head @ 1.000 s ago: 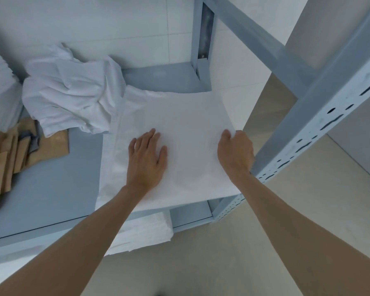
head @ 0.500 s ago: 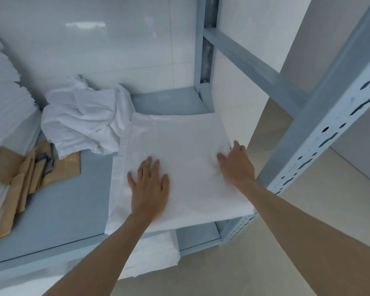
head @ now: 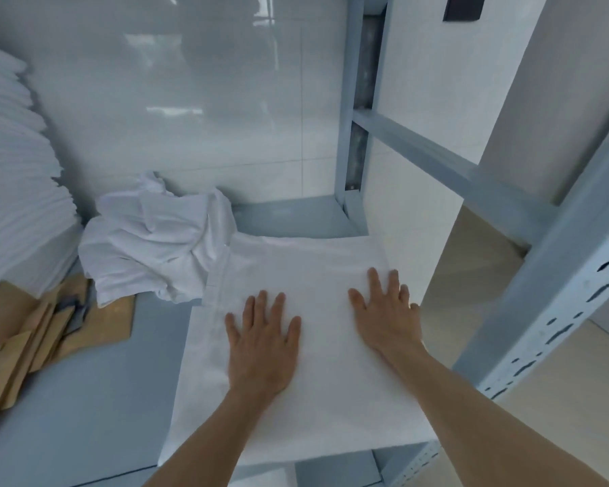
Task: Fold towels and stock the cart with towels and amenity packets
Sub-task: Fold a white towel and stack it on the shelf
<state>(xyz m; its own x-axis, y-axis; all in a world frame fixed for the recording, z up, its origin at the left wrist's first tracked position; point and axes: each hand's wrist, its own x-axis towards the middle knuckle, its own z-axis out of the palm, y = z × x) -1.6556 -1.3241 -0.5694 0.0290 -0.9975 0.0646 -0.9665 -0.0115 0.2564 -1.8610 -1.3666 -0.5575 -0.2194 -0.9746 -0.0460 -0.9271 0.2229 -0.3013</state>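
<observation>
A white towel lies spread flat on the right part of the grey-blue shelf, its near edge hanging over the shelf front. My left hand presses flat on its middle with fingers spread. My right hand lies flat on the towel near its right edge, fingers straight. A crumpled white towel sits behind and to the left. Brown paper amenity packets lie at the left of the shelf.
A tall stack of folded white linen fills the far left. Grey-blue metal uprights and a cross beam frame the shelf on the right. White tiled wall behind. More white cloth shows on the shelf below.
My right hand has let go of the towel's right edge and now lies flat on top. My left hand stays pressed on the towel. The view has tilted upward.
</observation>
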